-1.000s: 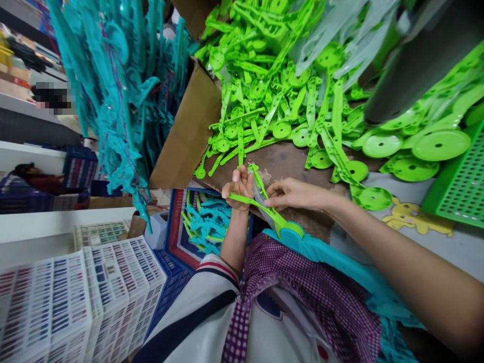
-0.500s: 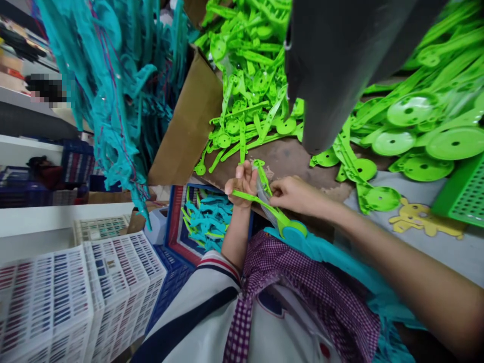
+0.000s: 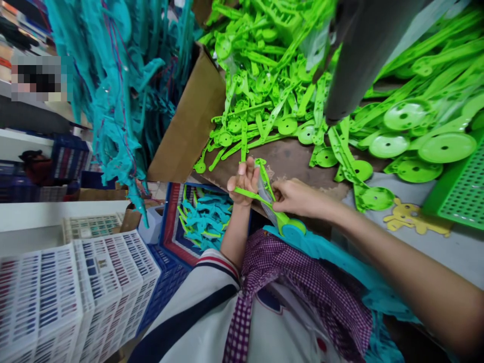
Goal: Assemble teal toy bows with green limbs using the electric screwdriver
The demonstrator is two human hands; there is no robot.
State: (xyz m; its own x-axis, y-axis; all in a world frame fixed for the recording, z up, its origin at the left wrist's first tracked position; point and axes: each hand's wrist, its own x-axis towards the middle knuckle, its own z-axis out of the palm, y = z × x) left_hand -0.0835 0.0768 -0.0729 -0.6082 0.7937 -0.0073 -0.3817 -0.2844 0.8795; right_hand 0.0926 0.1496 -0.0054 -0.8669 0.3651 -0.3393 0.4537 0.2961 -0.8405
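My left hand (image 3: pixel 243 182) grips one end of a thin lime-green plastic part (image 3: pixel 260 197) at the table's near edge. My right hand (image 3: pixel 294 197) pinches the same part further along, where its strips meet. The part ends in a round disc (image 3: pixel 290 228) with a teal piece under it, resting near my lap. A purple checked cloth (image 3: pixel 302 282) and teal parts (image 3: pixel 340 272) lie across my lap.
A big heap of lime-green plastic parts (image 3: pixel 287 85) covers the brown table (image 3: pixel 287 159), spilling from a cardboard box (image 3: pixel 189 126). Teal parts hang in a bunch (image 3: pixel 117 91) at left and fill a blue crate (image 3: pixel 204 217) below. White crates (image 3: pixel 71 287) stand lower left. A grey pole (image 3: pixel 359 55) rises overhead.
Both hands have stayed on the green part with only small finger shifts. The camera has swung slightly, so the grey pole moved back toward the right.
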